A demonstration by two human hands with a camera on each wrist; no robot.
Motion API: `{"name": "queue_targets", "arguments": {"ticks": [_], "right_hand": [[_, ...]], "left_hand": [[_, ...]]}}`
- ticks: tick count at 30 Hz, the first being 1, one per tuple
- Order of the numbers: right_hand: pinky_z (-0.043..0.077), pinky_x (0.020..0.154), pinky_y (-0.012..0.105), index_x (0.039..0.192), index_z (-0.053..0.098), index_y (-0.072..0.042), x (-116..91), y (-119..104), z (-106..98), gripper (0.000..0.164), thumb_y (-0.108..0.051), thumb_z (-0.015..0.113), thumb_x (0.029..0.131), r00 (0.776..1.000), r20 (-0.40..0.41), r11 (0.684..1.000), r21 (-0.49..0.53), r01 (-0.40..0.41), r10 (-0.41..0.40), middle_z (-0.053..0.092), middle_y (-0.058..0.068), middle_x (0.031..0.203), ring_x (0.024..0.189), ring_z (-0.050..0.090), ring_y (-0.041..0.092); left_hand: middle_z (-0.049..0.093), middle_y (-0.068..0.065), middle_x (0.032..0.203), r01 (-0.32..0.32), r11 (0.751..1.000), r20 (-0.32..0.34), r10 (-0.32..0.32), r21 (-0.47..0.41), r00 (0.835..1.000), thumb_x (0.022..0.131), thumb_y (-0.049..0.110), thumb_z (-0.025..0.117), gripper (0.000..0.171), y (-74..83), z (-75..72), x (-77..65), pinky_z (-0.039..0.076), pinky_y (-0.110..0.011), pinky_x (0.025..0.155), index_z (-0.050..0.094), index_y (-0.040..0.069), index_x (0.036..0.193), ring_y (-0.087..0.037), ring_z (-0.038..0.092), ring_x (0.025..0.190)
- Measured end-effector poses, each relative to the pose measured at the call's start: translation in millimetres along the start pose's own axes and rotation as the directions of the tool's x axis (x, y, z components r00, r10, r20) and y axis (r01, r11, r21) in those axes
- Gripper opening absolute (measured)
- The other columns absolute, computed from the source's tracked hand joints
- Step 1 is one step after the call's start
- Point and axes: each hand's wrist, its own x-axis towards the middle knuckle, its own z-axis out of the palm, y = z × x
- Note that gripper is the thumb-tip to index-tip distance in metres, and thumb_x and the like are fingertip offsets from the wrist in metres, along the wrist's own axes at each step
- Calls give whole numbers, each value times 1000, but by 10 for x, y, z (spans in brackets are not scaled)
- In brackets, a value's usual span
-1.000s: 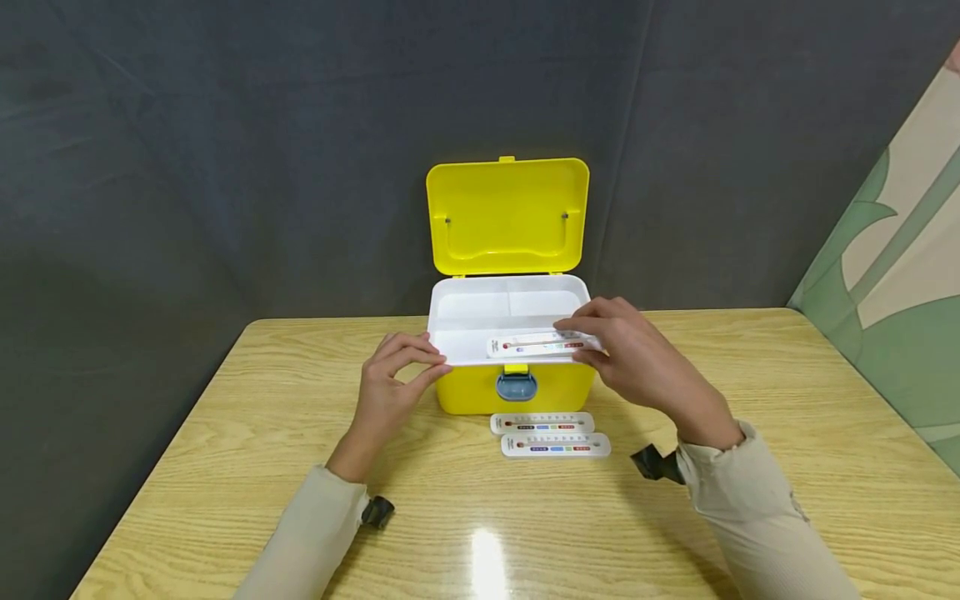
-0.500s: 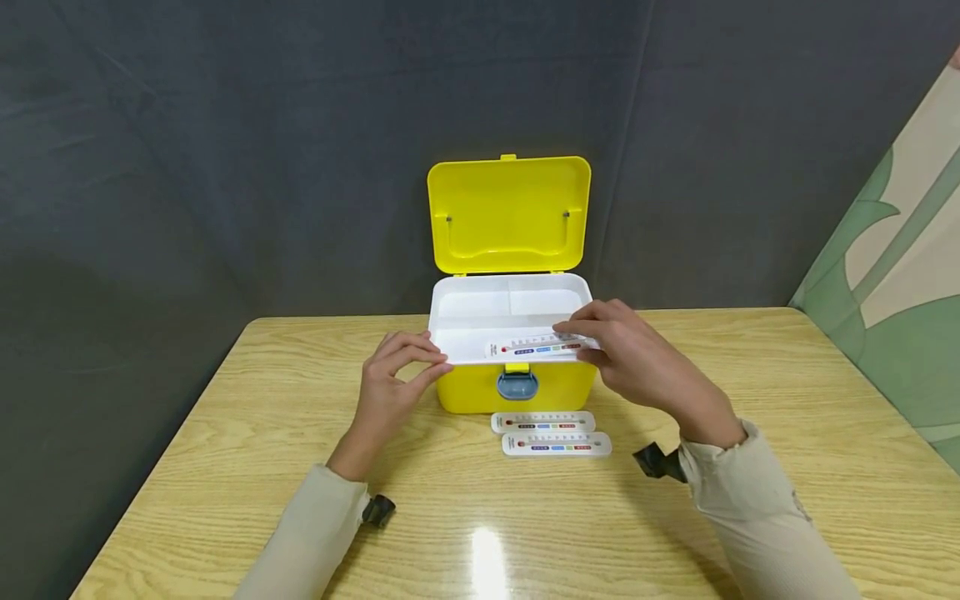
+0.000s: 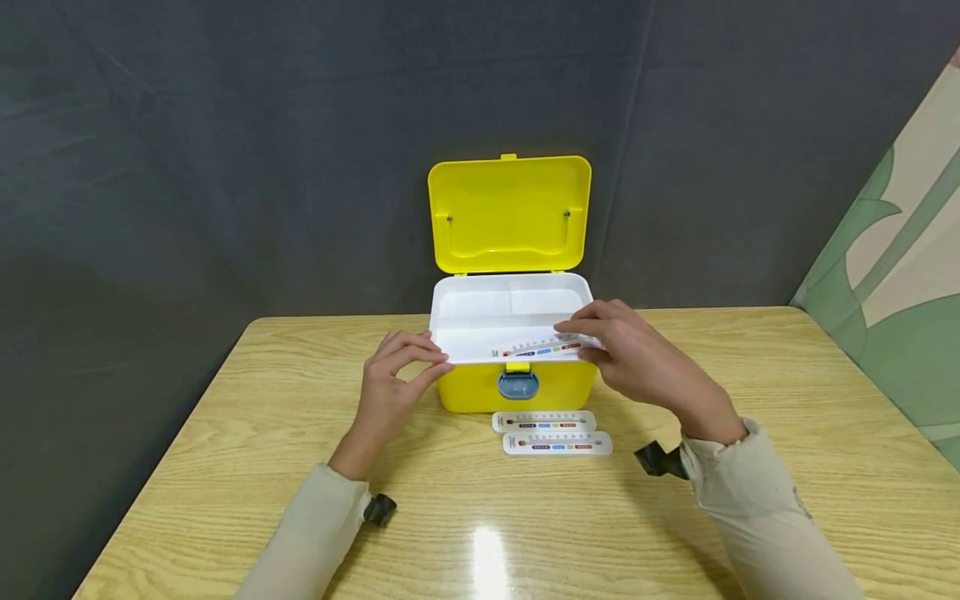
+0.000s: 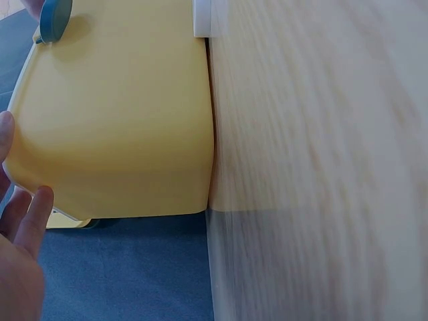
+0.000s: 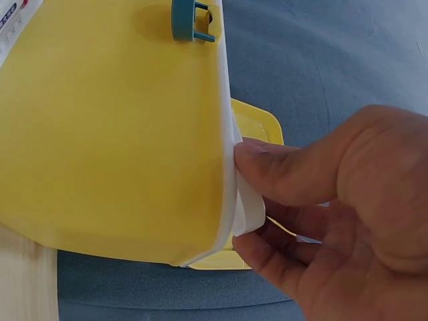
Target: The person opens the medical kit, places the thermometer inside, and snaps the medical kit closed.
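Note:
In the head view, my left hand holds the front left corner of a yellow storage box, thumb and fingertips at its white rim. My right hand pinches the right end of a white strip thermometer over the front compartment of the white tray. The thermometer slants, its left end low in the tray. In the right wrist view its white end sticks up past the rim between thumb and fingers. A pale edge shows beneath its right part.
Two more thermometers, one nearer the box and one nearer me, lie face up before it on the wooden table. The yellow lid stands open against a dark curtain. A blue latch hangs at the front.
The thermometer in my right hand has tipped, its left end sinking lower behind the front rim. My left hand stays at the corner.

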Motion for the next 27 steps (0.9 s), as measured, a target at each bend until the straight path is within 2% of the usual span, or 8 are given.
{"name": "queue_targets", "arguments": {"ticks": [13,27], "right_hand": [[51,95,48,130,66,-9,-9,2,-4,38,1,64,94,999,12,1000,-1,-30,30,61,17,128,116,50,33],[51,94,51,129,67,-9,-29,-12,-45,36,-2,67,93,1000,3,1000,0,-3,3,62,17,127,117,51,35]], "left_hand": [[67,-9,91,-12,1000,10,12,-9,1000,75,-3,82,15,-36,10,-2,50,-25,107,78,5,87,-33,61,105],[66,-13,91,-8,1000,1,8,0,1000,71,-7,83,18,11,1,18,51,-25,107,77,3,85,-35,61,107]]}}
